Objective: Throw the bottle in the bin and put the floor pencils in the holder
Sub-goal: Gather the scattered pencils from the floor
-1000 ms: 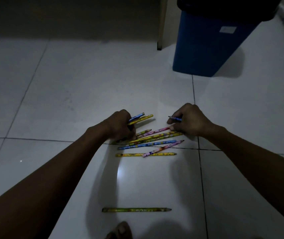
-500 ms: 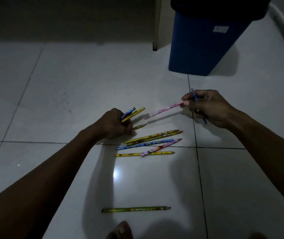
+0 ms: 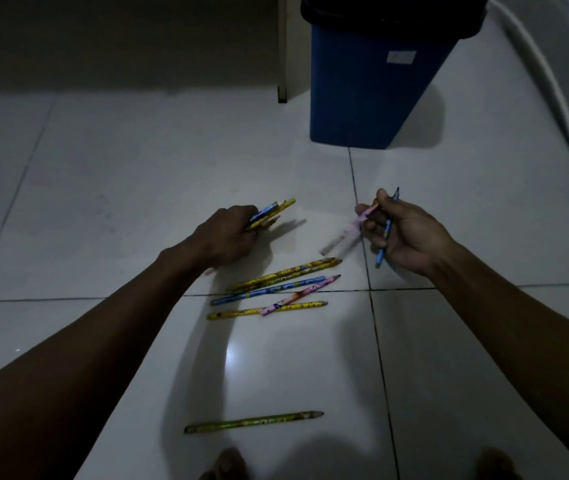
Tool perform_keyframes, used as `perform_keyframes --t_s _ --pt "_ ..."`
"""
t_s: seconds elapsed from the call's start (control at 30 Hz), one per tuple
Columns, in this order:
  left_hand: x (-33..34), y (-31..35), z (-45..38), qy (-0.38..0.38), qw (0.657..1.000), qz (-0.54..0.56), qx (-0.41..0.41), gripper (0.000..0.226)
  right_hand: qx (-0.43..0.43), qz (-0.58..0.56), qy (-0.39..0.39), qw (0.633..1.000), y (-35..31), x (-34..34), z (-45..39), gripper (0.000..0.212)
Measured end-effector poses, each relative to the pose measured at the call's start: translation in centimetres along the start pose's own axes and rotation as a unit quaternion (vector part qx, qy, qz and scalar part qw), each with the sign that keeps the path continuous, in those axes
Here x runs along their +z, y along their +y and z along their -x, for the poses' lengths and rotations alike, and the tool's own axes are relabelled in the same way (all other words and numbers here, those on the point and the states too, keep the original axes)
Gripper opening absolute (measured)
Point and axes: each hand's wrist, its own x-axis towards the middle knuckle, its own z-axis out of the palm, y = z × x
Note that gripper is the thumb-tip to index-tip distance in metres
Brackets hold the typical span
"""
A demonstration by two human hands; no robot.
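My left hand is closed around a small bunch of pencils, blue and yellow, their ends sticking out to the upper right. My right hand is raised off the floor and grips a blue pencil plus a pink pencil that is motion-blurred and hangs down to the left. Several pencils lie in a loose fan on the white tiles between my hands. One green pencil lies alone nearer to me. No bottle or holder is in view.
A blue bin with a black lid stands on the floor at the back right. A pale furniture leg stands just left of it. A white pipe curves along the right. My feet show at the bottom edge.
My right hand lifted a pink pencil from the pile and swung it, with the blue one, up and to the right. My left hand stayed closed on its bunch.
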Motion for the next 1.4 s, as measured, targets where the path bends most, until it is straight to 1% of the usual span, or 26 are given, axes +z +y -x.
perform_keyframes --t_s 0.07,0.2,0.3,0.33,0.4,0.47,0.6,0.73,0.83,0.93,1.07,1.17,1.23,1.3,1.33,1.4 --pt "0.5 0.8 -0.4 0.018 1.000 -0.005 0.005 0.012 0.019 -0.031 0.047 0.998 0.4 -0.2 -0.1 0.018" --pt "1.7 2.4 -1.1 0.030 0.999 -0.024 0.011 0.020 0.066 -0.061 0.072 0.993 1.2 -0.6 0.2 0.025" --pt "2.4 3.5 -1.2 -0.017 0.999 -0.029 0.018 0.044 0.083 -0.055 0.076 0.992 1.4 -1.0 0.6 0.027" --pt "2.7 3.8 -1.3 -0.038 0.998 -0.041 0.023 0.048 0.085 -0.053 0.075 0.992 1.4 -1.2 0.8 0.028" --pt "3.4 4.0 -1.4 -0.070 0.994 -0.081 0.029 0.048 0.081 -0.046 0.071 0.993 1.4 -1.5 1.3 0.027" --pt "4.0 4.0 -1.6 -0.080 0.991 -0.105 0.032 0.044 0.076 -0.030 0.072 0.994 1.4 -1.7 1.7 0.022" --pt "4.8 4.6 -1.6 -0.065 0.988 -0.136 0.042 0.038 0.069 -0.013 0.073 0.995 1.7 -2.2 2.1 0.016" --pt "5.3 5.3 -1.2 -0.053 0.978 -0.189 0.067 0.030 0.062 0.000 0.073 0.995 1.9 -2.3 2.3 0.017" --pt "5.4 5.1 -1.2 -0.041 0.976 -0.200 0.081 0.032 0.061 0.007 0.071 0.996 2.0 -2.1 2.4 0.019" --pt "5.2 5.1 -1.2 -0.055 0.973 -0.207 0.086 0.034 0.068 0.011 0.076 0.995 2.2 -1.7 2.4 0.022" --pt "4.4 5.6 -1.3 -0.099 0.966 -0.225 0.075 0.032 0.066 0.031 0.076 0.994 2.5 -1.3 2.6 0.021" --pt "3.3 5.6 -1.6 -0.112 0.970 -0.207 0.058 0.027 0.095 0.079 0.078 0.989 2.8 -0.5 3.1 0.023" --pt "2.3 5.0 -1.9 -0.105 0.978 -0.173 0.054 0.022 0.120 0.157 0.091 0.976 3.2 0.3 3.6 0.020" --pt "1.5 4.4 -2.0 -0.093 0.987 -0.119 0.048 0.009 0.140 0.263 0.100 0.949 3.6 1.0 4.1 0.019" --pt "1.1 4.1 -2.0 -0.085 0.991 -0.091 0.046 0.002 0.150 0.312 0.095 0.933 3.8 1.4 4.4 0.022" --pt "0.7 3.6 -1.7 -0.070 0.996 -0.047 0.033 0.013 0.166 0.374 0.082 0.909 4.2 2.2 4.8 0.028"
